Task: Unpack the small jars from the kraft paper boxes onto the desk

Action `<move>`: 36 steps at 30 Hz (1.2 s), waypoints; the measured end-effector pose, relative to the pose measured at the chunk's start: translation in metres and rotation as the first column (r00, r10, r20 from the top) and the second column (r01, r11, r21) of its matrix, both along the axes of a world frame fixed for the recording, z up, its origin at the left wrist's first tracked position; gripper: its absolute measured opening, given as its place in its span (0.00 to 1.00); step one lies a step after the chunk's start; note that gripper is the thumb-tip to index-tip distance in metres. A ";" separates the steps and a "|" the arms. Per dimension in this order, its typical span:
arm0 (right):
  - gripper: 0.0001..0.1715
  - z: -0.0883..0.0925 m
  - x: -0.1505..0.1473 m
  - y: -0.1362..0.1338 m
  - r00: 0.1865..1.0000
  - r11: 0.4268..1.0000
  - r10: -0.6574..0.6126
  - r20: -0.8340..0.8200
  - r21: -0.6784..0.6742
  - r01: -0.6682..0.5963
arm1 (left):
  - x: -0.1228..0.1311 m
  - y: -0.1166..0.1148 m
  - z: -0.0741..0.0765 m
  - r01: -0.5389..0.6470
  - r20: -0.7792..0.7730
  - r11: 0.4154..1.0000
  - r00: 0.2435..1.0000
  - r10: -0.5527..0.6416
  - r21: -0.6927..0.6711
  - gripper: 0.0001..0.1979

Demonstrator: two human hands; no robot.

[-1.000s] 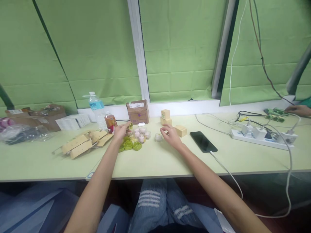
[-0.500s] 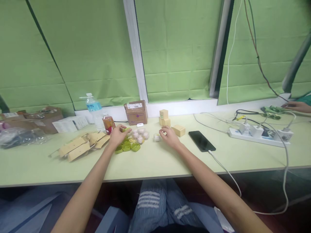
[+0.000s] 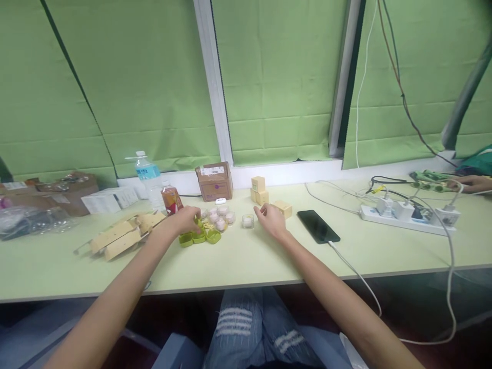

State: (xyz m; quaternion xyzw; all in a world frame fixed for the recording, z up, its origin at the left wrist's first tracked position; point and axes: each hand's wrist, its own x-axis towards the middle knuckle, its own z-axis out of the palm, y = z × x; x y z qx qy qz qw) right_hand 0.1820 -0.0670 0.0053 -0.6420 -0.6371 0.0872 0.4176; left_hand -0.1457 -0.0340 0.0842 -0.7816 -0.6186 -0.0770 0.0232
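Observation:
My left hand [image 3: 185, 220] reaches down at the back of a cluster of small green plastic cups [image 3: 199, 237]. Its fingers are curled round a green cup [image 3: 198, 223], partly hidden behind them. Just right of these lie several pinkish-white round pieces in clear covers [image 3: 222, 219]. A small clear container [image 3: 248, 221] with something whitish inside stands alone on the table. To the right of that container, apart from it, is my right hand [image 3: 270, 220], thumb and forefinger parted with nothing visible between them.
Yellow boxes [image 3: 259, 190] stand behind my right hand, with another [image 3: 283, 208] beside it. Flattened cardboard [image 3: 117, 237], bottles [image 3: 148, 179] and a brown carton [image 3: 214, 182] lie left and back. A phone [image 3: 318, 226], power strip [image 3: 407, 219] and another person's hand [image 3: 471, 183] are right.
My left hand has moved down and slightly left, bringing a green cup to the cluster. My right hand has come away from the clear container, to its right.

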 end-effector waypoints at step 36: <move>0.44 0.005 0.034 0.013 0.980 0.977 0.128 0.149 0.149 -0.150 | 0.219 -0.016 -0.100 0.315 0.232 0.791 0.841 -0.489 0.525 0.37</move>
